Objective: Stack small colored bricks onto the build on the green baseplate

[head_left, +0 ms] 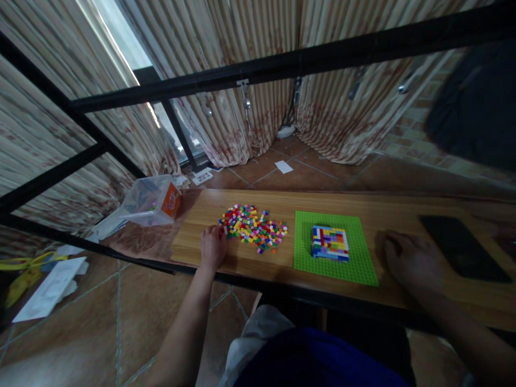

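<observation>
On the wooden table (395, 215), the green baseplate (302, 244) looked thin and stiff, best held by opposite edges. To its left, the brick pile (255, 228) likely comprised light, slick pieces for fingertip pinching. The right hand (411, 262) rested right of the plate, the left hand (213, 245) beside the pile; neither grip could be told. The brick block (329, 243) on the plate probably wanted low side holds

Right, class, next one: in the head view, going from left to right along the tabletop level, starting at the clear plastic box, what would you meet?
Clear plastic box → left hand → pile of loose bricks → green baseplate → right hand → dark flat slab.
</observation>
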A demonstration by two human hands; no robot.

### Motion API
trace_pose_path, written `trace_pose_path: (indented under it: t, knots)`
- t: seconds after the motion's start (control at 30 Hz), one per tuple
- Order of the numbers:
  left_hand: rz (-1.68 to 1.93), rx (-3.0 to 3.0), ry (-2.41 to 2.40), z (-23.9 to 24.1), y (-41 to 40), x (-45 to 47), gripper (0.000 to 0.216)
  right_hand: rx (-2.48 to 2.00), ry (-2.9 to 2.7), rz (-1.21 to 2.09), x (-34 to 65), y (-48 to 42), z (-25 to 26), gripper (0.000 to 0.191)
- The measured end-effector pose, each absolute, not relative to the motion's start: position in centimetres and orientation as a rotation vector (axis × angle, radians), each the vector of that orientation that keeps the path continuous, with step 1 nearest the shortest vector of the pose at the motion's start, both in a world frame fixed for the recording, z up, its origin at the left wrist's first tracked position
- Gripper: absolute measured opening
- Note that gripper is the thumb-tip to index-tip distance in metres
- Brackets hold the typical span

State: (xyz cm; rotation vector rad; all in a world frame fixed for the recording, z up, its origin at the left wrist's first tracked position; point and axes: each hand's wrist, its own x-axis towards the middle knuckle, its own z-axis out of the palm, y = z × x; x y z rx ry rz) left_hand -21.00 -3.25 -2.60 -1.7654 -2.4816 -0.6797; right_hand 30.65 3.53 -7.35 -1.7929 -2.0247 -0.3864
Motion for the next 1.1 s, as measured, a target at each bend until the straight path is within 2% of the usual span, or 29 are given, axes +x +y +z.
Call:
trace_pose_path:
  t: [0.5, 0.7, 0.77, 0.9, 0.97, 1.1]
  knots:
    - [-1.157, -1.617, -2.573, -2.5, -3.5, -20.6, 0.018, -1.796, -2.035, -0.419, 30.6, 3.8, -7.7, 0.040]
    - [-1.409, -1.527, -2.581, -1.8, -3.4, -20.3, 0.032, -1.734, -2.022, -0.408, 30.3, 3.6, -7.4, 0.037]
    - [-1.682, -1.456, -2.552, -1.2, -3.2, -19.9, 0.036, -1.731, -2.021, -0.387, 30.2, 3.6, -7.3, 0.036]
    - [-2.673, -1.140, -2.434, 0.7, -2.5, -18.5, 0.038, -1.751, -1.972, -0.328, 30.1, 3.5, -7.4, 0.034]
    - [-3.031, -0.996, -2.365, 1.7, -2.4, -17.5, 0.037, -1.751, -1.955, -0.306, 30.1, 3.5, -7.3, 0.034]
    - [-3.235, -0.867, -2.458, 2.8, -2.8, -15.3, 0.035, -1.742, -1.959, -0.292, 29.9, 3.5, -7.1, 0.034]
